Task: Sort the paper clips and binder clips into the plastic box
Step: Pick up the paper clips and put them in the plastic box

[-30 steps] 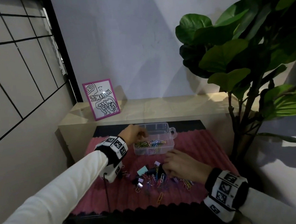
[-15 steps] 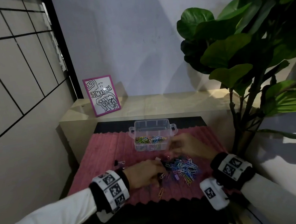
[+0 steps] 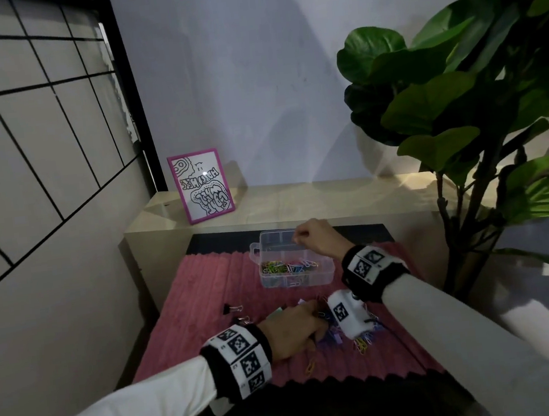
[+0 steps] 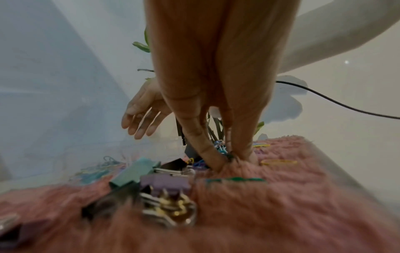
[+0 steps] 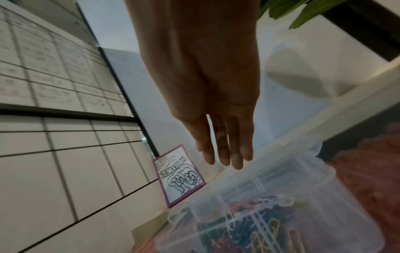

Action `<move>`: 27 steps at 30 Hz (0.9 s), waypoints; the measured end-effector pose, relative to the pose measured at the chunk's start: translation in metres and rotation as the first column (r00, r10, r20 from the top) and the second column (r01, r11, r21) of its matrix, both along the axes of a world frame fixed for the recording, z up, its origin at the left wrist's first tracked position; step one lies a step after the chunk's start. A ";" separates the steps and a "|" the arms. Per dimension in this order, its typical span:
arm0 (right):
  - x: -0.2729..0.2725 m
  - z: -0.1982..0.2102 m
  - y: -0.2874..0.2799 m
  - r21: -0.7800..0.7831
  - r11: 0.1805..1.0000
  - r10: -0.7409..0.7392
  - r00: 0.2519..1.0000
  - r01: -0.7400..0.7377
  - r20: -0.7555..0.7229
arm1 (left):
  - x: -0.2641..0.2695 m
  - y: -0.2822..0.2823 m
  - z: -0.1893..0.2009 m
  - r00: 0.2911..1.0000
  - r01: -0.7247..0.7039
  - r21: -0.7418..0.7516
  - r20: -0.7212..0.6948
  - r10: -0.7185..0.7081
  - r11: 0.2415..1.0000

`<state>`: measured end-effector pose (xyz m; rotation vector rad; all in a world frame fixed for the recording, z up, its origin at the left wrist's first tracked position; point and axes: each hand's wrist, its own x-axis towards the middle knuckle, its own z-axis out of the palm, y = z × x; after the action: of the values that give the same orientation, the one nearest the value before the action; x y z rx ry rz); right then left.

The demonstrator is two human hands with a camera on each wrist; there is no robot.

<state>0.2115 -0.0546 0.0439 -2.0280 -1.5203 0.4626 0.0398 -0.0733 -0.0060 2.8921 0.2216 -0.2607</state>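
A clear plastic box (image 3: 327, 270) stands at the back of the pink furry mat (image 3: 208, 299), with coloured paper clips (image 3: 289, 267) in its near compartment. My right hand (image 3: 298, 239) hovers over the box's far side; in the right wrist view its fingers (image 5: 225, 160) hang straight above the box (image 5: 303, 179) and hold nothing. My left hand (image 3: 308, 316) is down on the loose pile of clips (image 3: 364, 337). Its thumb and finger (image 4: 232, 159) pinch a paper clip against the mat. Teal (image 4: 134, 171) and purple (image 4: 164, 183) binder clips lie beside it.
A black binder clip (image 3: 228, 308) and a yellow paper clip (image 3: 312, 366) lie apart on the mat. Behind the box runs a pale shelf (image 3: 299, 201) with a pink-framed picture (image 3: 201, 185). A large leafy plant (image 3: 458, 103) stands at the right and a gridded wall at the left.
The hands have swapped places: my left hand came back from the box to the pile, and my right hand went from the pile up over the box and opened.
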 end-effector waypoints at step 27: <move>0.004 -0.054 -0.128 -0.180 0.920 0.380 0.906 -0.349 0.185 | 0.029 0.133 0.046 0.903 -0.334 -0.342 0.153 0.403 0.879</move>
<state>0.2154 -0.1824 -0.0097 -1.9497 -2.0738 0.5201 0.0689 0.0594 0.0404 2.4758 0.6272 0.0892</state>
